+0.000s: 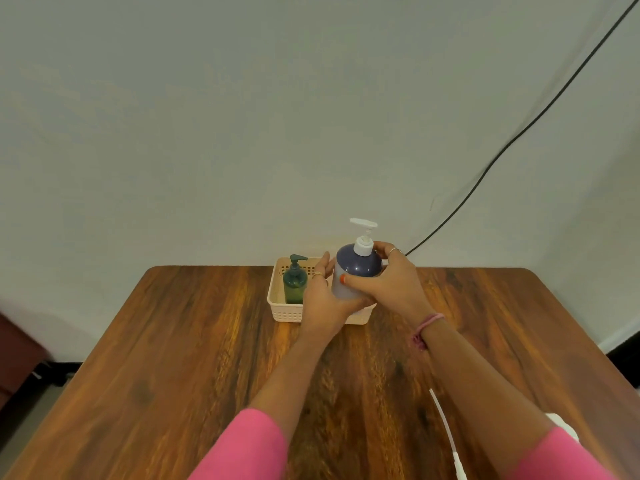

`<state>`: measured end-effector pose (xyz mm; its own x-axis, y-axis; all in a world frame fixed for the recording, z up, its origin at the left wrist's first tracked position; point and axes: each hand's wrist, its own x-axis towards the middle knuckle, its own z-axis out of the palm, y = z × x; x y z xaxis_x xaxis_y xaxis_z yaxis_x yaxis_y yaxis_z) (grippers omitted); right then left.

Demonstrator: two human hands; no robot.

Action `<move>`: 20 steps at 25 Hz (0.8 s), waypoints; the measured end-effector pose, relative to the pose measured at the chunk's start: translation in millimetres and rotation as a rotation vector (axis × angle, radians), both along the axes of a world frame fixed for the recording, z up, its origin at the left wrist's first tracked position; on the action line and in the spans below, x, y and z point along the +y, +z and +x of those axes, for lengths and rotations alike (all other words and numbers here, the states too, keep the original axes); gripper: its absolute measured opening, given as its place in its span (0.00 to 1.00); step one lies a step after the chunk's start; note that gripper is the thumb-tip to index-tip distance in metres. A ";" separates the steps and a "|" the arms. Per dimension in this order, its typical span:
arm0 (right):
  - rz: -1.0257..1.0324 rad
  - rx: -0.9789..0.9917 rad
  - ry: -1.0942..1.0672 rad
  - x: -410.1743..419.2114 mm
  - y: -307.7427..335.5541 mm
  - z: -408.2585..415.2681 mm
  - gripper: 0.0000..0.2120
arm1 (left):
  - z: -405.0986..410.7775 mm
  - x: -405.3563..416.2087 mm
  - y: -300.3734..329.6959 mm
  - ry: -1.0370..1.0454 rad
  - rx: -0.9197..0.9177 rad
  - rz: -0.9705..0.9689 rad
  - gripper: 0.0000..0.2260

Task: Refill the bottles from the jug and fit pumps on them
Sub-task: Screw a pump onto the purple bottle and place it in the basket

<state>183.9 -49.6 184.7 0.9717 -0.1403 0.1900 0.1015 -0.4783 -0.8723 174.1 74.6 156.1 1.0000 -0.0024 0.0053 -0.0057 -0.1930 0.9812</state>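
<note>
A dark blue bottle [356, 263] with a white pump [363, 233] on top is held upright over the right half of a cream slotted basket [282, 311] at the table's far edge. My left hand [323, 299] wraps its lower left side and my right hand [388, 278] grips its right side and shoulder. I cannot tell whether the bottle rests on the basket floor. A small green bottle [295, 282] with a dark green pump stands upright in the basket's left half. No jug is in view.
The wooden table [173, 358] fills the foreground. A white cable and plug [446, 427] lie near its front right. A black cable [519, 133] runs down the wall behind. Dark furniture [17, 358] stands at the left.
</note>
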 end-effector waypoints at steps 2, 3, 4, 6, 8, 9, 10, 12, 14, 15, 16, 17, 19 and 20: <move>-0.047 0.016 -0.011 -2.4 -13.9 26.8 0.35 | 11.2 8.6 -9.0 -0.006 0.022 0.068 0.44; -0.066 0.026 -0.014 -4.0 -21.7 39.9 0.36 | 16.2 12.9 -15.2 0.005 0.023 0.071 0.42; -0.078 0.037 -0.022 -5.8 -29.5 52.3 0.37 | 20.8 17.1 -21.4 0.026 0.029 0.062 0.38; -0.082 0.068 -0.040 -8.4 -47.0 76.0 0.37 | 29.9 24.4 -34.2 0.082 0.053 0.023 0.30; -0.091 0.100 -0.045 -9.6 -66.0 95.8 0.37 | 39.2 29.5 -46.3 0.131 0.083 -0.012 0.23; -0.101 0.115 -0.045 -9.3 -75.8 104.4 0.36 | 43.4 31.6 -52.0 0.154 0.094 -0.016 0.20; -0.114 0.128 -0.045 -8.6 -86.2 112.8 0.36 | 48.0 33.8 -58.1 0.174 0.101 -0.017 0.19; -0.135 0.151 -0.051 -7.5 -103.9 125.0 0.34 | 55.0 38.4 -68.3 0.194 0.105 -0.019 0.15; -0.142 0.185 -0.057 -7.9 -118.3 135.3 0.33 | 60.7 42.5 -78.0 0.195 0.105 -0.010 0.13; -0.147 0.207 -0.055 -8.2 -125.2 139.4 0.33 | 62.9 44.3 -83.0 0.195 0.108 0.002 0.13; -0.152 0.223 -0.050 -8.8 -131.2 142.3 0.34 | 64.9 45.5 -87.3 0.198 0.110 0.014 0.13; -0.152 0.233 -0.042 -9.5 -136.7 144.0 0.34 | 66.5 45.9 -91.5 0.203 0.113 0.025 0.13; -0.142 0.238 -0.028 -11.4 -146.3 146.9 0.35 | 69.8 45.6 -98.9 0.211 0.124 0.039 0.12; -0.140 0.245 -0.015 -12.3 -150.9 148.0 0.35 | 71.2 45.0 -102.2 0.214 0.133 0.042 0.13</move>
<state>331.9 -61.9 33.8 0.9891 -0.1436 -0.0321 -0.1123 -0.5959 -0.7952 245.3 119.6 53.8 0.9696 0.2123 -0.1215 0.1679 -0.2164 0.9618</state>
